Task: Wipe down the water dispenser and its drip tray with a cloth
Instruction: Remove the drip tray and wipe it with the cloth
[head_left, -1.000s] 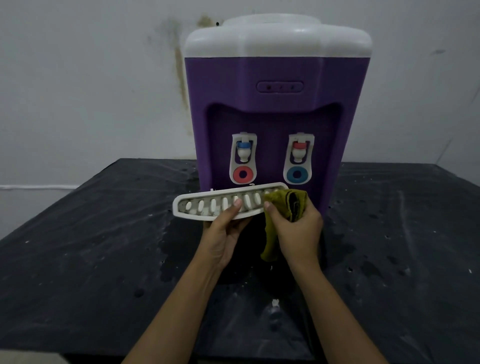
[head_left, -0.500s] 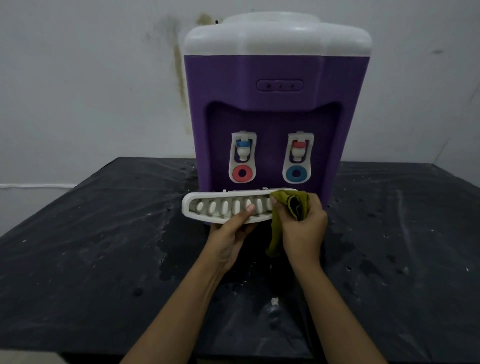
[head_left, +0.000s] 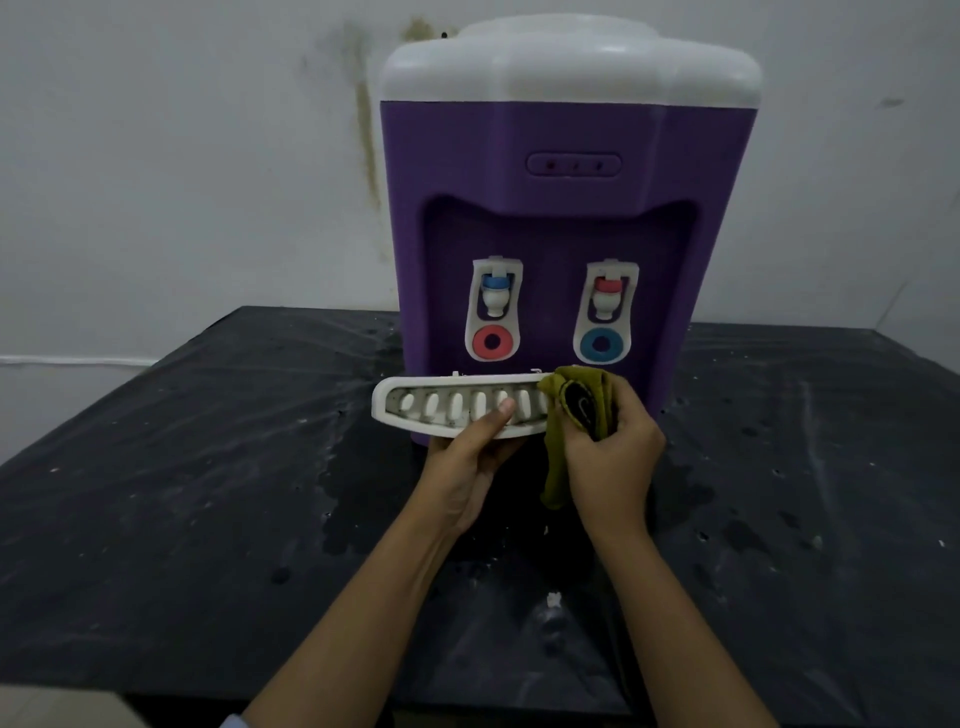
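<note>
My left hand (head_left: 467, 462) grips the white drip tray (head_left: 415, 405) from below, thumb pressed over its slotted top, holding it just in front of the base of the purple water dispenser (head_left: 561, 208), over the black table (head_left: 208, 493). My right hand (head_left: 608, 467) clutches the bunched olive cloth (head_left: 576, 410) (one end hangs down) against the tray's right end.

No legible writing in view.
The water dispenser (head_left: 566, 208) shows no word, brand or number (only colour marks: a blue-capped tap (head_left: 496, 291) above a red ring (head_left: 492, 342), a red-capped tap (head_left: 605, 291) above a blue ring (head_left: 601, 344)).
</note>
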